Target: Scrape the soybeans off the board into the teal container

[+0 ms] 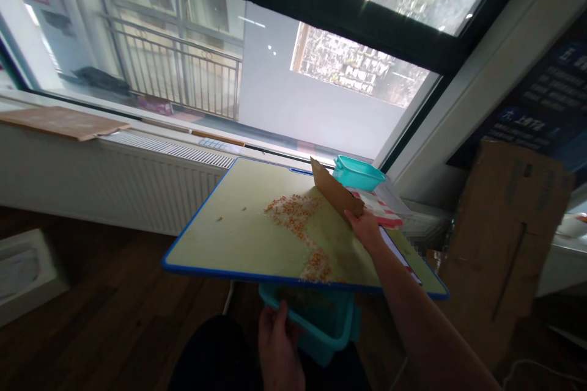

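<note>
My right hand [365,227] grips the near end of a flat piece of cardboard [334,189], which stands tilted on the table [220,235]. Left of the cardboard lies a spread of white grains mixed with orange kernels [293,214]. It trails down to a smaller heap [316,266] at the table's front edge. Below that edge, my left hand [278,339] holds the rim of a teal plastic basin [316,317], thumb over the rim. The basin sits under the edge above my lap; its inside is dark, so its contents are hard to make out.
At the table's back right stand another teal basin [359,172] and a red-and-white checked cloth [378,208]. A dark-edged flat object [398,253] lies partly behind my right forearm. Large cardboard [495,232] leans on the right. A radiator [156,180] runs beneath the window.
</note>
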### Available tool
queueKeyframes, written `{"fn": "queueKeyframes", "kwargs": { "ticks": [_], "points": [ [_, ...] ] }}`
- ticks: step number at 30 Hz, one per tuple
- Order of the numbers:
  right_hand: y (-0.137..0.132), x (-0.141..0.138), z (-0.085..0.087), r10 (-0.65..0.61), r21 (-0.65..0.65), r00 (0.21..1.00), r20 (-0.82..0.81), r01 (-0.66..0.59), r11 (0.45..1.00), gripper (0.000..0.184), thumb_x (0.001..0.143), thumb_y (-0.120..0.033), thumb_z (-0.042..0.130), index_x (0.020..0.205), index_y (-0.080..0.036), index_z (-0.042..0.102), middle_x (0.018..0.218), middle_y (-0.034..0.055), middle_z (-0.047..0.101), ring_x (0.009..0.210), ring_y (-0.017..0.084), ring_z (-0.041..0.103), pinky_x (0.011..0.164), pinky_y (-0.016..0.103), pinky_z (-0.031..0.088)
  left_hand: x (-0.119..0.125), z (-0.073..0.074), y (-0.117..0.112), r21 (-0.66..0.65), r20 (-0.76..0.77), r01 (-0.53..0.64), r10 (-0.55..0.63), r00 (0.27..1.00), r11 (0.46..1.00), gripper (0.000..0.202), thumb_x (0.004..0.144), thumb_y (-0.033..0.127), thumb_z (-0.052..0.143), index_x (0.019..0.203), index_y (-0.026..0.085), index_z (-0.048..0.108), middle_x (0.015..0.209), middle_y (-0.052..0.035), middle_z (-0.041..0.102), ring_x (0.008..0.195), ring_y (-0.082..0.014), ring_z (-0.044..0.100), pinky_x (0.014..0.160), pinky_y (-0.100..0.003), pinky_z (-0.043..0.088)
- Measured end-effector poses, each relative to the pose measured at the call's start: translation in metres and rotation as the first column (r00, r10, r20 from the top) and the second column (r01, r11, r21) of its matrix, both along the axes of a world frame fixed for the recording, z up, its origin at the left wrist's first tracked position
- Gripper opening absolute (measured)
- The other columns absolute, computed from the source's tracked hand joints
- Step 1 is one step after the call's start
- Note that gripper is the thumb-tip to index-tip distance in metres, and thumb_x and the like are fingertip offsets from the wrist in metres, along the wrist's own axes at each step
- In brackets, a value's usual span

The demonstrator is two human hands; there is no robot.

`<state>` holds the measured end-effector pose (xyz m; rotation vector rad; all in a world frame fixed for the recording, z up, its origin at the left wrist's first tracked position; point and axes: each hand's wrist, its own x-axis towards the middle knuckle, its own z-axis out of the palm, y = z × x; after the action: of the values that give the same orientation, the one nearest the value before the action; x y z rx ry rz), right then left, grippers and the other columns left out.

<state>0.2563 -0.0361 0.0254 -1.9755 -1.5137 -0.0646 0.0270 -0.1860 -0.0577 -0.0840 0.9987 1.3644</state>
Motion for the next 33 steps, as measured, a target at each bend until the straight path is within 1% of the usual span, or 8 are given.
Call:
{"fn": "queueKeyframes", "kwargs": {
  "ticks": [4, 8, 14, 18, 20, 23, 28, 33],
  "points": [
    [-0.010, 0.005, 0.003, 0.073, -0.001, 0.992, -0.102, -0.073, 0.997, 0.034, 0.073, -0.036, 0.056, 0.093, -0.011, 0.066, 0.081, 0.0120, 0.070, 0.079, 0.024, 0.065, 0.067, 0.031, 0.047, -0.004, 0.001, -0.002, 0.004, -0.006, -0.001, 0.001, 1.000, 1.000, 0.021, 0.067, 0.024, 0.067, 0.083, 0.017, 0.054, 0.074, -0.0017, 0.059, 0.063, -0.0134, 0.057, 0.054, -0.023, 0.044],
    [-0.028, 0.004, 0.006, 0.080, -0.037, 0.983, -0.168, -0.087, 0.995, 0.039, 0.072, -0.041, 0.057, 0.096, -0.011, 0.066, 0.086, 0.0116, 0.070, 0.081, 0.025, 0.065, 0.069, 0.032, 0.048, -0.005, 0.001, -0.004, 0.046, -0.007, -0.001, 0.001, 1.000, 0.999, 0.021, 0.068, 0.025, 0.067, 0.083, 0.018, 0.054, 0.075, -0.0016, 0.059, 0.064, -0.0134, 0.058, 0.055, -0.023, 0.045],
    [-0.060, -0.008, 0.011, 0.024, -0.077, 0.983, -0.182, -0.038, 0.996, 0.040, 0.072, -0.043, 0.058, 0.098, -0.013, 0.067, 0.087, 0.0110, 0.071, 0.086, 0.026, 0.065, 0.071, 0.033, 0.049, -0.006, 0.002, -0.006, 0.087, -0.009, -0.007, 0.007, 1.000, 0.996, 0.021, 0.067, 0.025, 0.068, 0.081, 0.018, 0.054, 0.073, 0.0001, 0.057, 0.061, -0.0113, 0.056, 0.052, -0.021, 0.043],
    [-0.079, -0.014, 0.010, 0.075, -0.058, 0.973, -0.220, -0.090, 0.994, 0.042, 0.073, -0.043, 0.057, 0.099, -0.013, 0.067, 0.087, 0.0112, 0.071, 0.092, 0.026, 0.064, 0.077, 0.033, 0.049, -0.005, 0.006, -0.007, 0.095, -0.026, -0.029, 0.032, 0.999, 0.995, 0.021, 0.066, 0.023, 0.069, 0.078, 0.017, 0.053, 0.068, 0.0020, 0.054, 0.055, -0.0088, 0.053, 0.049, -0.019, 0.042],
    [-0.087, -0.017, 0.009, 0.068, -0.062, 0.973, -0.220, -0.083, 0.995, 0.041, 0.073, -0.043, 0.056, 0.097, -0.012, 0.068, 0.088, 0.0118, 0.071, 0.092, 0.027, 0.064, 0.078, 0.033, 0.049, -0.004, 0.008, -0.008, 0.100, -0.040, -0.041, 0.045, 0.998, 0.994, 0.021, 0.065, 0.023, 0.069, 0.076, 0.017, 0.052, 0.066, 0.0028, 0.053, 0.053, -0.0080, 0.051, 0.048, -0.018, 0.041],
    [-0.098, -0.022, 0.009, 0.039, -0.077, 0.975, -0.218, -0.057, 0.995, 0.040, 0.074, -0.043, 0.055, 0.095, -0.012, 0.069, 0.090, 0.0127, 0.070, 0.091, 0.026, 0.064, 0.077, 0.033, 0.049, -0.003, 0.011, -0.009, 0.113, -0.055, -0.054, 0.060, 0.997, 0.992, 0.020, 0.065, 0.022, 0.069, 0.076, 0.017, 0.052, 0.064, 0.0034, 0.052, 0.053, -0.0076, 0.051, 0.048, -0.018, 0.041],
    [-0.117, -0.033, 0.014, -0.003, -0.103, 0.966, -0.258, -0.024, 0.994, 0.042, 0.074, -0.042, 0.055, 0.101, -0.011, 0.067, 0.093, 0.0139, 0.070, 0.089, 0.026, 0.065, 0.074, 0.033, 0.050, -0.001, 0.017, -0.014, 0.126, -0.084, -0.081, 0.092, 0.992, 0.989, 0.021, 0.065, 0.022, 0.068, 0.077, 0.018, 0.052, 0.065, 0.0037, 0.053, 0.052, -0.0074, 0.049, 0.046, -0.018, 0.040],
    [-0.138, -0.048, 0.018, 0.024, -0.098, 0.979, -0.204, -0.045, 0.994, 0.039, 0.077, -0.040, 0.052, 0.102, -0.012, 0.066, 0.092, 0.0131, 0.070, 0.090, 0.025, 0.064, 0.073, 0.031, 0.048, 0.003, 0.023, -0.020, 0.179, -0.094, -0.079, 0.097, 0.991, 0.981, 0.025, 0.063, 0.025, 0.070, 0.076, 0.017, 0.050, 0.064, 0.0043, 0.052, 0.052, -0.0072, 0.049, 0.047, -0.018, 0.041]
  ]
}}
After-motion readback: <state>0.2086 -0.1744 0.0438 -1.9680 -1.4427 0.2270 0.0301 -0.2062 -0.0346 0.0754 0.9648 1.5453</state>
